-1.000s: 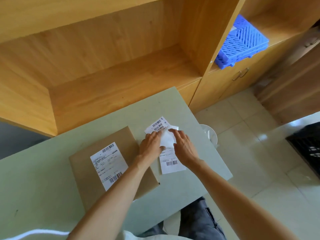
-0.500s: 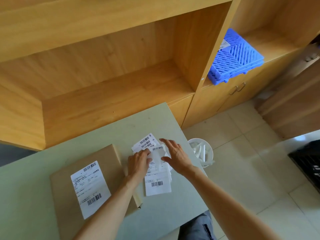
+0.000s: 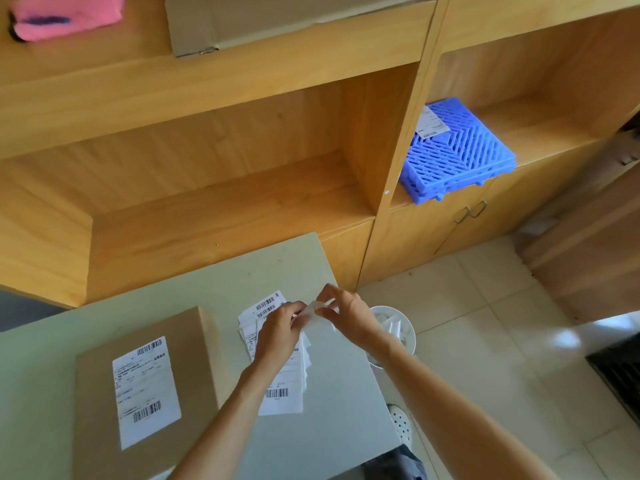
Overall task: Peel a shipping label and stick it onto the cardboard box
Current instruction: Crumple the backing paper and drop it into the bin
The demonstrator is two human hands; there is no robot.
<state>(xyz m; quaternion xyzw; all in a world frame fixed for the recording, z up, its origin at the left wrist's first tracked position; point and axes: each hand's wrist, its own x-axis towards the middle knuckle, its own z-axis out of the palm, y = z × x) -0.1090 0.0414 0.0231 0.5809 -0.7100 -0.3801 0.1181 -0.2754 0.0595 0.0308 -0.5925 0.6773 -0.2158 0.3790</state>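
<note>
A flat cardboard box lies on the pale green table at the left, with a white shipping label stuck on its top. To its right sits a loose stack of shipping labels with barcodes. My left hand and my right hand are raised just above the stack's far end. Between them they pinch a thin white sheet, each hand gripping one side of it.
A white waste bin with paper scraps stands on the tiled floor by the table's right edge. Wooden shelving rises behind the table, holding a blue plastic grid, a flattened cardboard sheet and a pink item.
Both hands have lifted off the label stack and now hold a white sheet between them. The view has tilted upward, showing more of the shelving.
</note>
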